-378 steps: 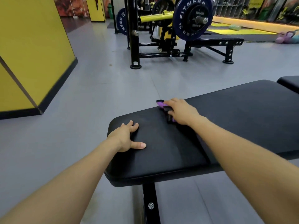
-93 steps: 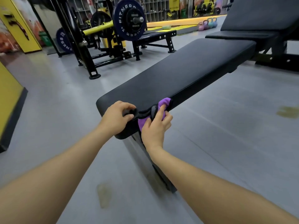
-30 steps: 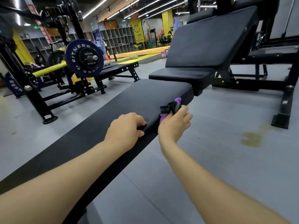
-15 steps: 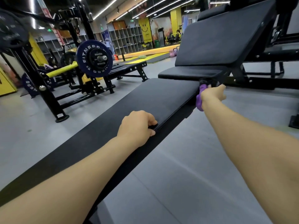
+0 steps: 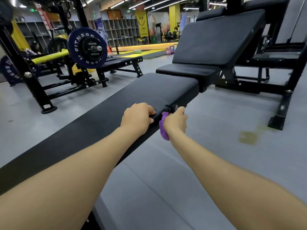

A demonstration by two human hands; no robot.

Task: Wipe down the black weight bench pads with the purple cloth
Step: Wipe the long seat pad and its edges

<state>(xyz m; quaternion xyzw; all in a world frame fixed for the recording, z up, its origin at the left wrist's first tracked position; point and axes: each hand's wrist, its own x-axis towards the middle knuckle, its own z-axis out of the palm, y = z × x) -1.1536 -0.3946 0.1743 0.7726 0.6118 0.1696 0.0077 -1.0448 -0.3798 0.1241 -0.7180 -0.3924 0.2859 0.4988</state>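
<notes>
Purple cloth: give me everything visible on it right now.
The purple cloth is bunched into a soft wad, fabric by the look, with a dark part at its top near the fingers. The right hand grips it and presses it against the near side edge of the flat bench pad, just right of the left hand, which holds the same edge. Most of the cloth is hidden by the hand; its lower end hangs below the wrist.

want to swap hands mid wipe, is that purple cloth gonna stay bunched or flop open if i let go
Likely floppy: the purple cloth is crumpled soft in the right hand, its loose end sagging below the bench pad edge. It looks light, so it would probably drop and unfold once released.
</notes>
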